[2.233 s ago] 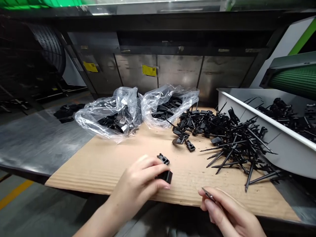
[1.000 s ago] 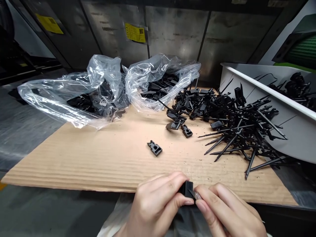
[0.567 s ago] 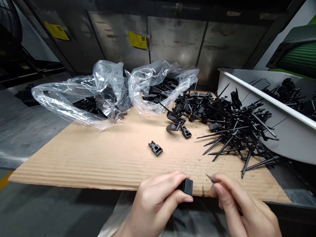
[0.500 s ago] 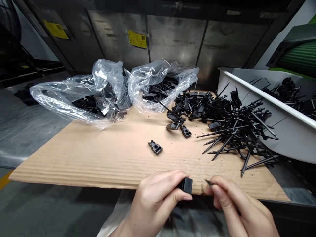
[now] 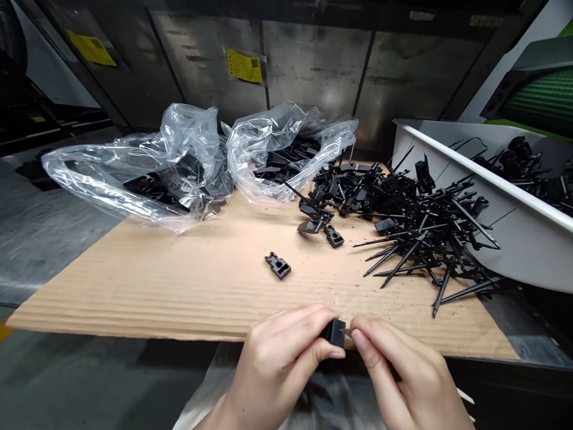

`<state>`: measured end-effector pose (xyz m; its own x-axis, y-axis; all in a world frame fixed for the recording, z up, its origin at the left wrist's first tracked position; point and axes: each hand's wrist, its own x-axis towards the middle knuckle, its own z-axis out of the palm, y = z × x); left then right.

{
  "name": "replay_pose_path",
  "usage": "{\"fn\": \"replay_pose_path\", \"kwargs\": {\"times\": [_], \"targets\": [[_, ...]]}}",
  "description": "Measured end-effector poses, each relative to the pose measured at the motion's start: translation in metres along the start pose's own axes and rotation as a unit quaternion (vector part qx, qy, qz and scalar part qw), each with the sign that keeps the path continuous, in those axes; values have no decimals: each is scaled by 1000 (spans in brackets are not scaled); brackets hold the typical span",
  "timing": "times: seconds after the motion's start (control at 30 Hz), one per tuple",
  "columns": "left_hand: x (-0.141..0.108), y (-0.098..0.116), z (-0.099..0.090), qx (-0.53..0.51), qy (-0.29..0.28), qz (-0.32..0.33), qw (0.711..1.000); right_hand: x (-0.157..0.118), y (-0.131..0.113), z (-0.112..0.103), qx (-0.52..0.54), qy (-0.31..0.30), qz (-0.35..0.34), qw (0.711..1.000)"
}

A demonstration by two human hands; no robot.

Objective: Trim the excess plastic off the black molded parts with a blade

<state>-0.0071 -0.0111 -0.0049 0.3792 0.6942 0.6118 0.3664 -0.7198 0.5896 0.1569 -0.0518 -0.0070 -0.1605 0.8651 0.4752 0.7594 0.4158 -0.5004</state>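
Note:
Between the thumb and fingers of my left hand is a small black plastic block, held at the front edge of the cardboard. My right hand pinches a small thin pointed blade, its tip at the block's right face. Most of the blade is hidden by my fingers. Ahead of my hands, a black plastic part with a hole lies alone on the cardboard. Another such part lies farther back, beside the pile.
A pile of black plastic pieces with long thin sprues covers the right side. Clear plastic bags with black parts stand at the back left. A white bin of similar pieces is at the right, and a metal panel rises behind.
My right hand has moved left, bringing the blade from apart to the block's face. My left hand still holds the block in nearly the same place. The view has shifted slightly.

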Motion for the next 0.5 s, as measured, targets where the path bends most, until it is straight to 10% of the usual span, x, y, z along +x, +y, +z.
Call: {"fn": "replay_pose_path", "kwargs": {"times": [0.23,0.5], "targets": [[3,0,4,6,9,16,1000,4,3,-16,125,-76,97,984],[0,0,-3,-77,-4,-82,994,-10,5,-13,191,1,198,961]]}}
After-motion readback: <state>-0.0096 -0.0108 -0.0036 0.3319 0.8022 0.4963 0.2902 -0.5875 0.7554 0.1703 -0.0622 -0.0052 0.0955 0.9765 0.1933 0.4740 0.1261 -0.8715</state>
